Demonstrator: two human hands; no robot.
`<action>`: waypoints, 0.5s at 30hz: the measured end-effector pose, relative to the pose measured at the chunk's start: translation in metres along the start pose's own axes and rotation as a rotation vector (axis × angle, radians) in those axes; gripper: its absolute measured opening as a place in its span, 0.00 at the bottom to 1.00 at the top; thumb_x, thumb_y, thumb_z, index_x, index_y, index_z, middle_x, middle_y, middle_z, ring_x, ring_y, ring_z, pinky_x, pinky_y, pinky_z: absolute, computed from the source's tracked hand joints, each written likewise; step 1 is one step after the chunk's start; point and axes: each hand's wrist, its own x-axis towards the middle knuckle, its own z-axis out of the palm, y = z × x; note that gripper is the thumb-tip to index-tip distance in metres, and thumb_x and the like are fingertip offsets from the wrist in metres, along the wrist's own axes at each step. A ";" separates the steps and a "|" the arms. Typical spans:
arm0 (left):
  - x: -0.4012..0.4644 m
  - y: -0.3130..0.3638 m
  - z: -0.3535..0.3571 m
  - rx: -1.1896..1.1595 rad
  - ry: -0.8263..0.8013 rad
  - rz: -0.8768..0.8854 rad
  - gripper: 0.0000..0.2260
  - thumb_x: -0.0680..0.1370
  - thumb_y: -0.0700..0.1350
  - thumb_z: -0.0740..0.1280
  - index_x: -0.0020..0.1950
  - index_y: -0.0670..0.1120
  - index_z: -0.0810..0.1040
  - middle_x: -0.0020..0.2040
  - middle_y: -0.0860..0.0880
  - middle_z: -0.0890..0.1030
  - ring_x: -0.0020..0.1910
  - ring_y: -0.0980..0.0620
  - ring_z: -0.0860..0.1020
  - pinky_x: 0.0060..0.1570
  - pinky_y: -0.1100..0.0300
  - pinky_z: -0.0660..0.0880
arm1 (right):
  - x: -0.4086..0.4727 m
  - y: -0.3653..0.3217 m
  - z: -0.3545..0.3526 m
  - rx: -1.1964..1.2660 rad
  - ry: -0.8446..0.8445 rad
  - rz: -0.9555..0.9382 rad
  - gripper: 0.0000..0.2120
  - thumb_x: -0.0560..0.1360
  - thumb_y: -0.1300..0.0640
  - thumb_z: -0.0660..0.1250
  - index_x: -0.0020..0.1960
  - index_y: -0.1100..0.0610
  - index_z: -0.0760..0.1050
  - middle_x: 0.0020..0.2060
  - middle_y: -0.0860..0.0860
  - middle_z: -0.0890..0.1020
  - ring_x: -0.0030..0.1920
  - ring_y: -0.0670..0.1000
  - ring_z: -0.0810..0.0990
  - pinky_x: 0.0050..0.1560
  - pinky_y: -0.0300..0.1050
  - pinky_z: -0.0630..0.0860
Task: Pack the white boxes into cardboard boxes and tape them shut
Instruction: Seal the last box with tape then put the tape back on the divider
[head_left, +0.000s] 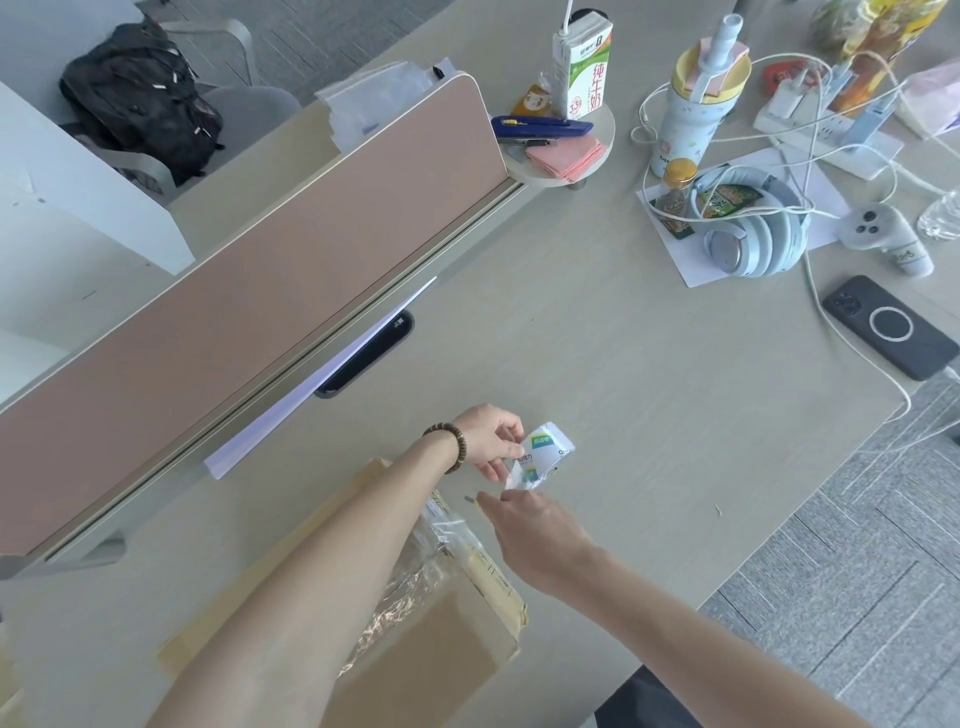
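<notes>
My left hand (491, 439), with a bead bracelet on the wrist, pinches the edge of a small white packet with green and blue print (543, 454) just above the desk. My right hand (530, 525) sits right below the packet, fingers curled toward its lower end; whether they grip it I cannot tell. Under my forearms lies a flattened cardboard box (441, 639) with crinkled clear wrap or tape (410, 582) over its top. No white box shows.
A pink desk divider (270, 291) runs along the left with white paper (322, 374) against its base. At the back right are a milk carton (589, 62), blue utility knife (540, 127), tumbler (696, 104), headphones (753, 234), cables and a phone (891, 327). The desk edge lies to the right.
</notes>
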 end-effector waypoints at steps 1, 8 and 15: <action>0.001 -0.001 0.000 -0.002 0.003 0.001 0.03 0.79 0.38 0.69 0.49 0.44 0.76 0.52 0.43 0.80 0.38 0.42 0.85 0.32 0.57 0.81 | -0.004 0.005 0.003 0.006 -0.004 0.002 0.15 0.78 0.65 0.55 0.64 0.58 0.68 0.42 0.53 0.70 0.40 0.58 0.69 0.39 0.48 0.66; 0.000 0.005 0.004 -0.003 -0.019 0.040 0.03 0.80 0.39 0.68 0.48 0.45 0.77 0.47 0.47 0.79 0.37 0.43 0.84 0.34 0.57 0.81 | -0.024 0.033 0.025 -0.042 -0.098 0.128 0.08 0.80 0.63 0.56 0.57 0.56 0.68 0.42 0.52 0.75 0.40 0.60 0.71 0.39 0.48 0.65; 0.000 0.004 0.005 -0.010 0.029 -0.001 0.07 0.79 0.39 0.70 0.56 0.40 0.78 0.52 0.43 0.81 0.29 0.51 0.82 0.31 0.60 0.81 | -0.015 0.097 0.039 -0.072 0.031 0.310 0.10 0.80 0.56 0.61 0.58 0.49 0.78 0.54 0.50 0.77 0.57 0.54 0.74 0.53 0.48 0.66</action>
